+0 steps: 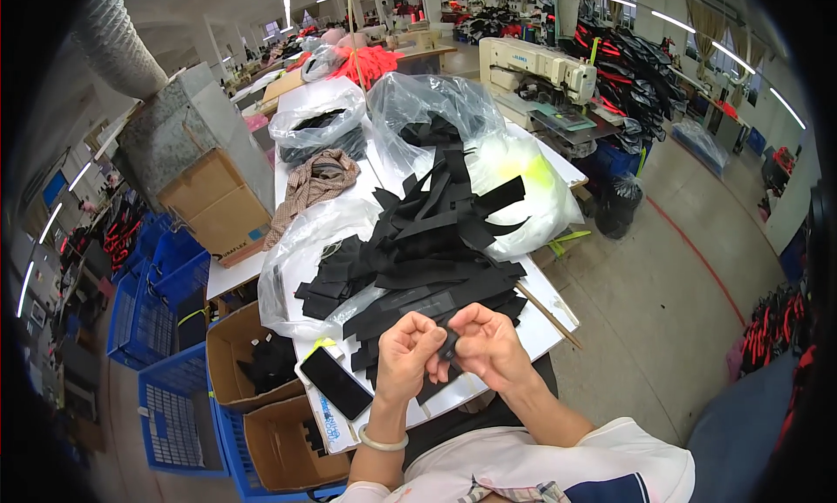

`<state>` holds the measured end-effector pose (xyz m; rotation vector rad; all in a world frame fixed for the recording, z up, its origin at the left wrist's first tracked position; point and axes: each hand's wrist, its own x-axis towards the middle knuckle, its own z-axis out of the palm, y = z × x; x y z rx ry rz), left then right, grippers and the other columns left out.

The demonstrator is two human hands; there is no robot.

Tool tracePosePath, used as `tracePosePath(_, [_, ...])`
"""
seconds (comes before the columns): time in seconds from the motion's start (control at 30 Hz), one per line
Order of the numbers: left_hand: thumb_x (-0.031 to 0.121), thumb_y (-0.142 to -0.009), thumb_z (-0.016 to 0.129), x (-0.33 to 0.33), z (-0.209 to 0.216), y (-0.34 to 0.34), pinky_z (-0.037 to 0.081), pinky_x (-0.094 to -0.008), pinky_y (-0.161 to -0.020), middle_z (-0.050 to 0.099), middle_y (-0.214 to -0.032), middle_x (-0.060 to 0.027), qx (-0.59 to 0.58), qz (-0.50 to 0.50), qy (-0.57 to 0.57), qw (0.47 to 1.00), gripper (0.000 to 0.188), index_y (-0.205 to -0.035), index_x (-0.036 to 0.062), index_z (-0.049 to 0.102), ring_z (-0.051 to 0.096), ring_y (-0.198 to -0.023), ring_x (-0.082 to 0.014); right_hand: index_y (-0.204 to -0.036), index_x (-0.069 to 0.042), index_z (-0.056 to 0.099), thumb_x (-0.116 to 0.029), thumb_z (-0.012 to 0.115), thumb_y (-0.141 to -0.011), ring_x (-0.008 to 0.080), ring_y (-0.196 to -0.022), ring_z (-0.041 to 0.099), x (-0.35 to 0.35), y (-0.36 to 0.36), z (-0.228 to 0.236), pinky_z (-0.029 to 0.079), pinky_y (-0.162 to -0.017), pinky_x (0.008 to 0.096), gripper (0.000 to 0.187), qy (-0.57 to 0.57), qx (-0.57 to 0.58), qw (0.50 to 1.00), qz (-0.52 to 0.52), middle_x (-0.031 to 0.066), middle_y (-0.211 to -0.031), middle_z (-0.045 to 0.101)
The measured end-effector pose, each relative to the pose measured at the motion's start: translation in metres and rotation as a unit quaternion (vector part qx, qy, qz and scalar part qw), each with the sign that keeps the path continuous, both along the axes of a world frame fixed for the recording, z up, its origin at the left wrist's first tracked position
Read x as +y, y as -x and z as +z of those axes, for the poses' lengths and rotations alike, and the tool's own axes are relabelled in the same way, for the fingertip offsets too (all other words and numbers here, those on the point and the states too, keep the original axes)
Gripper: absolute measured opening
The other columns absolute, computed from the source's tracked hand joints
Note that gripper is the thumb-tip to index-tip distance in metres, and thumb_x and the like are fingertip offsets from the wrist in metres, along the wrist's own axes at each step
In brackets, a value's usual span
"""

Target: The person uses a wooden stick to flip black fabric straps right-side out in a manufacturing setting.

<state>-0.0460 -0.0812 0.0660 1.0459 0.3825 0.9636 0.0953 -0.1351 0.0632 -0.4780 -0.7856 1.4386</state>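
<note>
This is a sewing workshop: an industrial sewing machine [545,67] stands far right, black fabric strips [436,228] heap the desk [549,295], and tube lights [734,57] run overhead.

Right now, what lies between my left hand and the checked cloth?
The head view shows black strips and clear plastic between your left hand and the cloth.
</note>
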Motion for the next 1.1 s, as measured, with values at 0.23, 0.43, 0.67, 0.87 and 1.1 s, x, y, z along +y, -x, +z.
tracePosePath(0.23, [0.014,-0.093,0.052,-0.002,-0.009,-0.016,0.039,-0.0218,-0.034,0.047,-0.050,-0.0040,0.023,0.049,0.039,0.998,0.019,-0.081,0.0013,0.046,0.047,-0.036,-0.0131,-0.100,0.001,0.059,0.000,0.059,-0.084,0.0053,-0.039,0.041,0.016,-0.003,-0.007,0.031,-0.037,0.0191,0.016,0.168,0.105,0.977,-0.077,0.0010,-0.062,0.054])
tracePosePath(0.43, [0.012,-0.091,0.056,0.000,-0.019,-0.014,0.038,-0.0205,-0.036,0.048,-0.051,-0.0036,0.023,0.105,-0.002,0.994,0.017,-0.082,0.0003,0.048,0.048,-0.039,-0.0114,-0.106,0.001,0.056,-0.001,0.058,-0.084,0.0042,-0.037,0.039,0.020,-0.004,-0.019,0.030,-0.037,0.0186,0.022,0.179,0.203,0.961,0.051,0.0003,-0.061,0.054])
tracePosePath(0.67, [0.017,-0.094,0.052,0.001,-0.019,-0.001,0.038,-0.0224,-0.035,0.042,-0.050,-0.0009,-0.091,0.004,0.120,0.989,0.020,-0.080,0.0027,0.048,0.040,-0.036,-0.0107,-0.108,0.000,0.057,0.001,0.058,-0.083,0.0031,-0.039,0.038,0.029,-0.005,-0.019,0.029,-0.035,0.0177,0.025,0.056,0.178,0.971,0.148,0.0025,-0.067,0.055])
tracePosePath(0.87, [0.015,-0.091,0.057,0.005,-0.033,-0.001,0.042,-0.0216,-0.040,0.052,-0.060,-0.0057,-0.118,0.016,0.141,0.983,0.017,-0.086,0.0022,0.047,0.051,-0.045,-0.0131,-0.106,0.003,0.057,0.001,0.059,-0.082,0.0028,-0.037,0.035,0.035,-0.004,-0.031,0.025,-0.034,0.0175,0.024,0.123,0.150,0.976,0.095,0.0014,-0.062,0.053])
tracePosePath(1.1, [0.004,-0.088,0.057,0.008,-0.031,0.006,0.051,-0.0216,-0.053,0.064,-0.078,-0.0117,0.063,0.136,-0.065,0.987,0.023,-0.109,-0.0072,0.059,0.063,-0.064,-0.0138,-0.103,0.002,0.058,0.003,0.061,-0.080,0.0033,-0.036,0.034,0.040,-0.004,-0.026,0.024,-0.035,0.0187,0.023,0.134,0.081,0.987,0.022,0.0016,-0.060,0.052])
